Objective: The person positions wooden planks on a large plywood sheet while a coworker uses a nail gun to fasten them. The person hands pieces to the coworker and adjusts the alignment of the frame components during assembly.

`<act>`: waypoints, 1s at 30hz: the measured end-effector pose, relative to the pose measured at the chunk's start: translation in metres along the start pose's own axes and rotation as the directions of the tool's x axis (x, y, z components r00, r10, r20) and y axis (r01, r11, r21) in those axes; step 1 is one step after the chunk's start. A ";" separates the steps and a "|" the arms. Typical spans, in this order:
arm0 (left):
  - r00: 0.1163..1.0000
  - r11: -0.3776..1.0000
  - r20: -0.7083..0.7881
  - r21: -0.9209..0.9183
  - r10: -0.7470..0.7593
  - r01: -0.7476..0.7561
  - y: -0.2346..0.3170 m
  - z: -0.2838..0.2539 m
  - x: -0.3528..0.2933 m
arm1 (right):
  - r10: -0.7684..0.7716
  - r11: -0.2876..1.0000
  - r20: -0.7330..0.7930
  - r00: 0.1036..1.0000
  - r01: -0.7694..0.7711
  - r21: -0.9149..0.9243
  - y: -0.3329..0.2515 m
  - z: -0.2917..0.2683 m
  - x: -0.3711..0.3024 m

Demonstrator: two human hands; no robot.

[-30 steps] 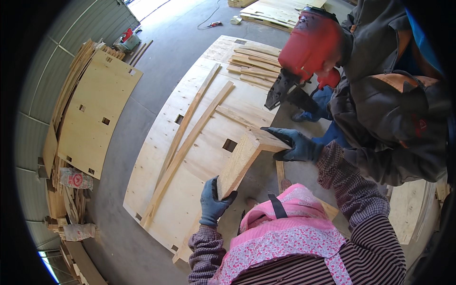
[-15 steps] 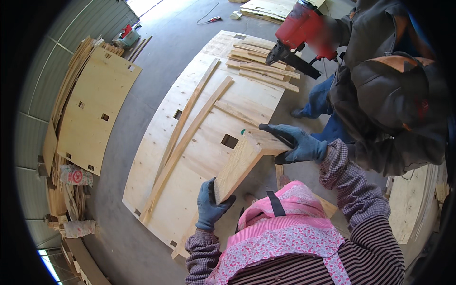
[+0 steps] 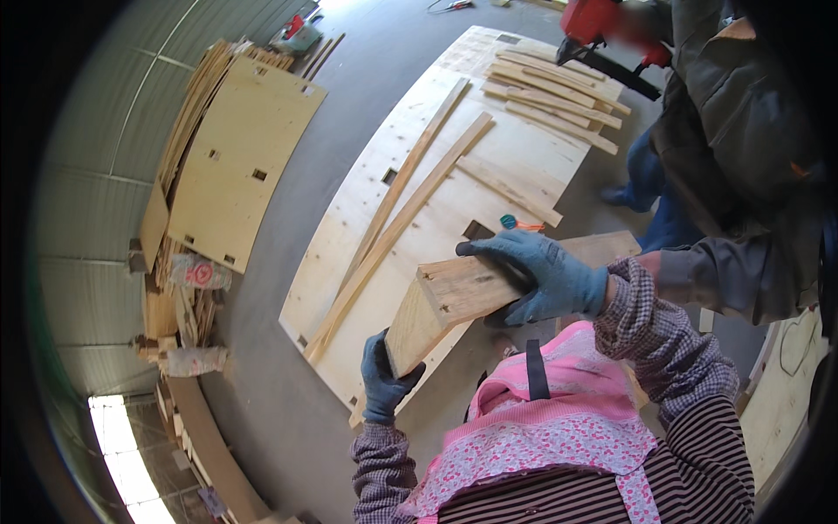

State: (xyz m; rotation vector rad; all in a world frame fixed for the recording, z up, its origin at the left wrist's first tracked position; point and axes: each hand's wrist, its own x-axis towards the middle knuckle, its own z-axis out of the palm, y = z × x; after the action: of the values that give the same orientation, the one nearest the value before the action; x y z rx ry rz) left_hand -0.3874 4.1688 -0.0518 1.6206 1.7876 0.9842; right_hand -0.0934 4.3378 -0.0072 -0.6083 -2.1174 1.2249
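Observation:
Two wooden boards [image 3: 467, 284] meet in an angled corner, held in front of me above the plywood. My gloved left hand [image 3: 384, 384] is closed around the lower end of the shorter board. With thumb and fingers on opposite edges, my gloved right hand [image 3: 554, 275] grips the longer board close to the corner. Small dark marks like nail heads show beside the joint. The longer board runs on to the right, its far end near a co-worker's sleeve [image 3: 724, 275]. That person's other arm holds a red nail gun [image 3: 594, 22] at the upper right.
A large plywood panel [image 3: 384, 175] with square holes lies beyond my hands, bearing long wooden strips [image 3: 401, 231] and a pile of shorter ones [image 3: 550, 87]. A small teal and orange item [image 3: 509, 222] lies near its edge. More panels [image 3: 244, 157] lean at left.
The joined boards have turned, so the longer one now points right. My right hand has shifted right and lies across it. The view has swung, moving the surroundings right and up.

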 end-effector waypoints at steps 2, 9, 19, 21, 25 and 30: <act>1.000 1.000 -0.020 0.027 -0.014 0.015 0.002 0.004 -0.005 | -0.005 0.997 0.033 0.999 0.007 -0.081 -0.004 -0.008 0.001; 0.993 0.996 -0.121 0.094 0.016 -0.004 0.017 0.031 -0.013 | -0.229 0.950 -0.113 0.967 0.197 -0.243 -0.001 -0.019 -0.008; 0.994 0.992 -0.092 0.119 0.052 -0.041 0.008 0.046 -0.019 | 0.247 0.830 -0.087 0.965 -0.164 0.534 -0.030 -0.010 -0.025; 0.996 0.997 -0.078 0.067 0.041 -0.035 0.007 0.048 -0.019 | 0.318 0.810 -0.053 0.947 -0.242 0.535 -0.028 -0.003 -0.019; 0.997 0.999 -0.061 0.024 0.045 -0.044 0.004 0.050 -0.017 | 0.399 0.771 -0.057 0.915 -0.302 0.560 -0.027 -0.007 -0.017; 0.995 0.994 -0.058 0.076 0.083 -0.078 0.001 0.048 -0.008 | 0.434 0.773 -0.085 0.897 -0.323 0.546 -0.027 -0.007 -0.012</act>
State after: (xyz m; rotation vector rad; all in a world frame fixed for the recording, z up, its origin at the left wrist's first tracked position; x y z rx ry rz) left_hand -0.3481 4.1690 -0.0802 1.7371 1.8311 1.0253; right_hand -0.0823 4.3213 0.0158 -0.8928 -1.4231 1.7893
